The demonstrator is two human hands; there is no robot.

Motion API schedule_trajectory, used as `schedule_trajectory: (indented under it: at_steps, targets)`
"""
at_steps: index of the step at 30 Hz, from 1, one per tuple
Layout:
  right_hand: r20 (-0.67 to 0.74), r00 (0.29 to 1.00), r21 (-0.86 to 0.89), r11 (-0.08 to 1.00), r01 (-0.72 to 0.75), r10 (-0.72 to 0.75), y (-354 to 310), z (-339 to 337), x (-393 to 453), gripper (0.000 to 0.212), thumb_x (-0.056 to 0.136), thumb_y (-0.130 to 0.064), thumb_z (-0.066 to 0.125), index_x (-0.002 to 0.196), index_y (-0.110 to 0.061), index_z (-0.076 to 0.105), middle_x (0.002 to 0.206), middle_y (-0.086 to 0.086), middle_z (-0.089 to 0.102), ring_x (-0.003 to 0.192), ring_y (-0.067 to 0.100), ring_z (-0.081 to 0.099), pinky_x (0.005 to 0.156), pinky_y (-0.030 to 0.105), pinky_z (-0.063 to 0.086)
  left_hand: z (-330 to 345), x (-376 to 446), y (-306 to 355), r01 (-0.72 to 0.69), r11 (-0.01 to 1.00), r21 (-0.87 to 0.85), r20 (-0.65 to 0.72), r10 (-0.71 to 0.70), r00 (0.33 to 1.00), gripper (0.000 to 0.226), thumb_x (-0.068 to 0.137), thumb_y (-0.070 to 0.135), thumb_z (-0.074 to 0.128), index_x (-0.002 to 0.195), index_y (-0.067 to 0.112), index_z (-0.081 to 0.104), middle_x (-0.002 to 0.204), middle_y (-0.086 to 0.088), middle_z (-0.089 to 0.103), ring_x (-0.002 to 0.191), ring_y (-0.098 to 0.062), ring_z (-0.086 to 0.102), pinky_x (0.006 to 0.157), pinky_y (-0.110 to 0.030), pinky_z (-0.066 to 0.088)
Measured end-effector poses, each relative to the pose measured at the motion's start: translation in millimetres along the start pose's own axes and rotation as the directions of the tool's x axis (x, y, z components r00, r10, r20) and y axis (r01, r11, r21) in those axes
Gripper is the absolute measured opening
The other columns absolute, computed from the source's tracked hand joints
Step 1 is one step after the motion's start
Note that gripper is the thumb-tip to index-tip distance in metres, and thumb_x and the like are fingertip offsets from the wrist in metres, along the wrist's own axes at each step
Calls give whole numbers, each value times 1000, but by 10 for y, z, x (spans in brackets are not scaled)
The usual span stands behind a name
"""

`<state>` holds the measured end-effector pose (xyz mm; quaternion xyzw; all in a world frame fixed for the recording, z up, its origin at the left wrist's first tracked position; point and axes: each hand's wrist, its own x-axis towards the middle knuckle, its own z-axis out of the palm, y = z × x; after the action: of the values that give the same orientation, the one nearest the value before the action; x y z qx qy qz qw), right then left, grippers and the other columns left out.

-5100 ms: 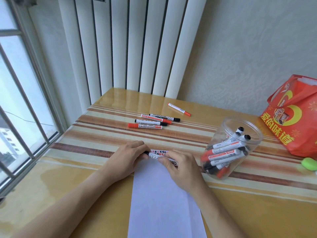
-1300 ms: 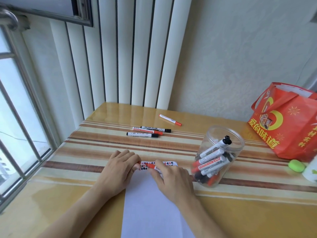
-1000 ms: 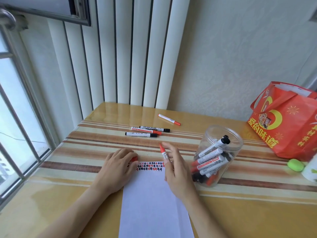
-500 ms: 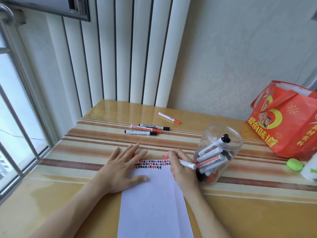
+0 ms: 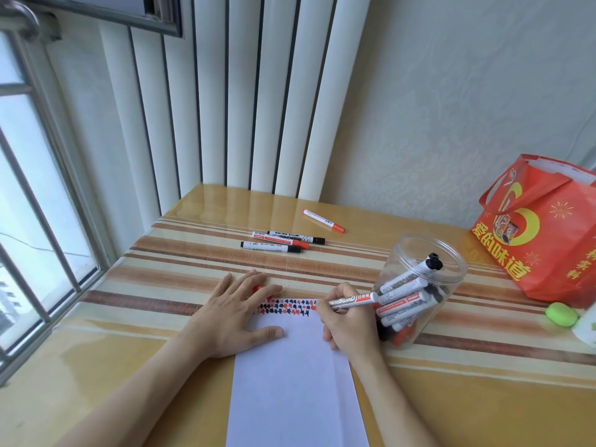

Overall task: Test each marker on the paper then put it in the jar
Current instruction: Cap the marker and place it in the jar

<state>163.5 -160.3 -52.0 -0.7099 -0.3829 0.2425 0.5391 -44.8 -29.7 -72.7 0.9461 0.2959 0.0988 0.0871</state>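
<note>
A white paper sheet [image 5: 296, 375] lies on the table, with rows of red and black marks along its top edge. My left hand [image 5: 235, 314] presses flat on the sheet's top left corner, and a red cap [image 5: 258, 288] peeks out under its fingers. My right hand [image 5: 348, 324] grips an uncapped red whiteboard marker [image 5: 351, 300], tip down at the sheet's top right corner. Just right of that hand stands a clear plastic jar [image 5: 419, 253] holding several markers. Three markers [image 5: 283, 241] lie together farther back, and another red marker [image 5: 323, 220] lies behind them.
A red shopping bag [image 5: 541, 233] stands at the right against the wall. In front of it sits a small green object [image 5: 561, 313], beside a white thing at the frame edge. The window with bars [image 5: 38, 201] borders the table's left side.
My hands pulled the cap off the red marker. The left hand spread flat on the paper with the cap under it. The right hand turned the marker and brought its tip to the paper.
</note>
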Motion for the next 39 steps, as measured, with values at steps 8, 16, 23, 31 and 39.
schedule_trajectory:
  at_steps: [8, 16, 23, 31, 39]
  targets:
    - [31, 999, -12, 1000, -17, 18, -12, -29, -2, 15, 90, -8, 68, 85, -5, 55, 50, 13, 59, 39, 25, 54, 39, 25, 39, 0, -4, -7, -1, 1000, 0, -9, 1, 1000, 80, 84, 93, 25, 151, 50, 19, 164, 16, 17, 156, -7, -2, 126, -41, -5]
    - [40, 999, 7, 999, -35, 35, -21, -19, 0, 15, 93, -7, 69, 87, -4, 56, 52, 12, 58, 39, 21, 54, 39, 24, 39, 2, -8, -16, -20, 1000, 3, -44, 20, 999, 75, 85, 92, 26, 148, 50, 24, 161, 14, 24, 155, -8, 7, 124, -42, 6]
    - [29, 999, 0, 999, -36, 36, -17, -18, 2, 12, 92, -9, 68, 88, -8, 57, 52, 10, 60, 42, 25, 55, 41, 26, 41, -7, -11, -8, -22, 1000, -6, -45, 22, 999, 75, 85, 92, 26, 148, 51, 24, 161, 15, 23, 155, -8, 7, 124, -39, 2]
    - [25, 998, -18, 998, -55, 55, -35, -16, -8, 11, 91, -7, 67, 86, -7, 57, 51, 11, 58, 38, 22, 51, 39, 23, 38, 5, -12, -15, -26, 1000, -14, -55, 25, 998, 75, 86, 91, 28, 148, 50, 25, 161, 14, 24, 154, -9, 9, 125, -40, 3]
    - [19, 999, -11, 1000, -26, 26, -18, -14, 0, 11, 93, -12, 68, 88, -8, 59, 55, 11, 62, 45, 24, 59, 42, 28, 44, 1, -13, -13, -26, 1000, -6, -53, 26, 998, 76, 85, 92, 27, 148, 50, 25, 161, 15, 23, 154, -8, 8, 124, -39, 3]
